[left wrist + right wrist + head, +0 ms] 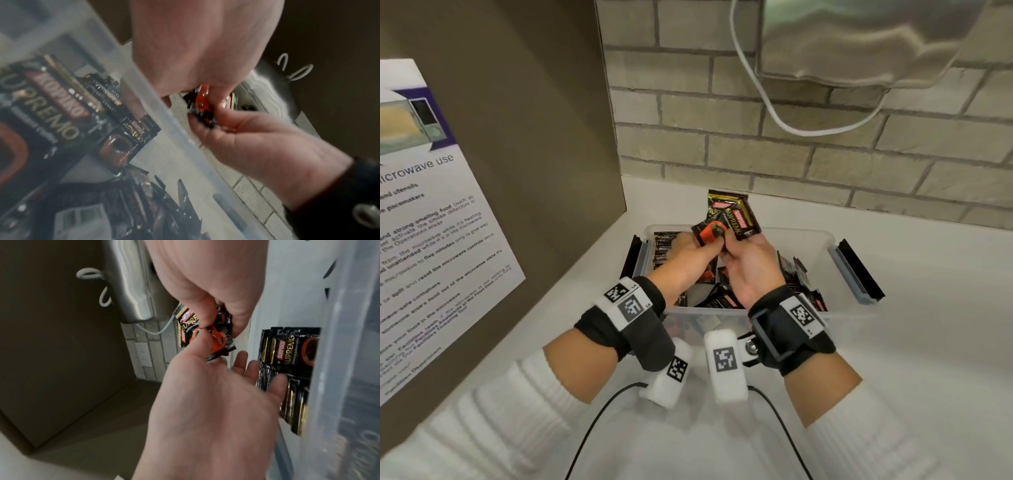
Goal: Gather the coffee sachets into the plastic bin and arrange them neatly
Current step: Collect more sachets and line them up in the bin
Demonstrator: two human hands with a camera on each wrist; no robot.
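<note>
A clear plastic bin (825, 240) stands on the white counter. Both hands hover over it and share a small bunch of black-and-orange coffee sachets (729, 212). My left hand (698, 250) pinches the bunch's lower end with its thumb; in the right wrist view its other fingers (255, 369) are spread out. My right hand (743, 257) has its fingers curled round the same bunch (218, 337). A neat row of sachets (662, 246) stands at the bin's left end. Loose sachets (726, 298) lie jumbled in the middle and right of the bin.
A brown cabinet panel with a microwave notice (431, 240) rises close on the left. Behind the bin is a brick wall (791, 154). A steel appliance (859, 41) with a hanging white cable (774, 102) is above it. Black latches (859, 270) flank the bin.
</note>
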